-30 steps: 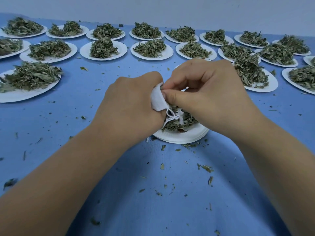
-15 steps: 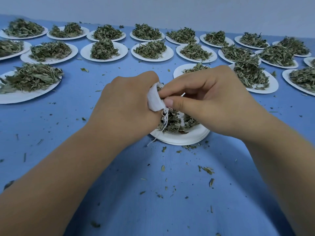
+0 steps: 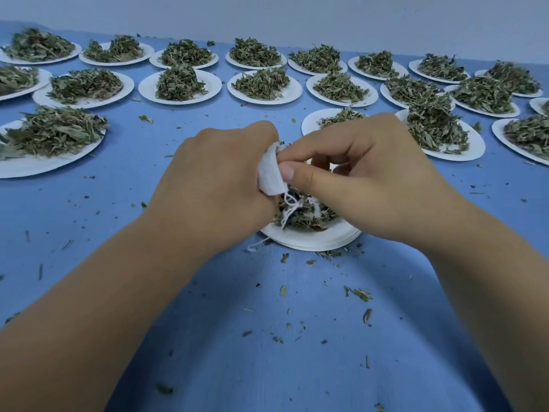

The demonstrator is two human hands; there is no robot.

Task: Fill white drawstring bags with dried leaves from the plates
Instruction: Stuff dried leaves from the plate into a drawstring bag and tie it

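From the head camera, a small white drawstring bag (image 3: 269, 173) of soft, matte cloth sits bunched between the two hands. Its thin white drawstring (image 3: 286, 214) hangs down in loops and trails off to the counter below the left hand. The left hand (image 3: 219, 179) is curled round the bag's body with its back turned up, knuckles toward the far plates, and the forearm runs in from the lower left. The right hand (image 3: 365, 173) meets it from the other side. The thumb and bent forefinger are pressed at the bag's mouth, the other fingers are arched loosely behind them, and the wrist is raised. So both hands are clamped on the bag, touching each other at its opening.

Directly beneath the hands lies a round white plate (image 3: 312, 241) whose rim shows thin stacked layers. It holds a low, ragged heap of dried leaves (image 3: 303, 217), grey-green, curled and brittle-looking.

The counter (image 3: 208, 322) is smooth and blue, and below the hands it is littered with leaf crumbs (image 3: 361, 294). Beyond the hands, in rows to left and right, stand many more flat white plates (image 3: 179, 86), each piled with the same shaggy leaves. One more plate (image 3: 313, 121) lies just behind the right hand's knuckles. A pale plain wall (image 3: 267, 13) closes the far edge.
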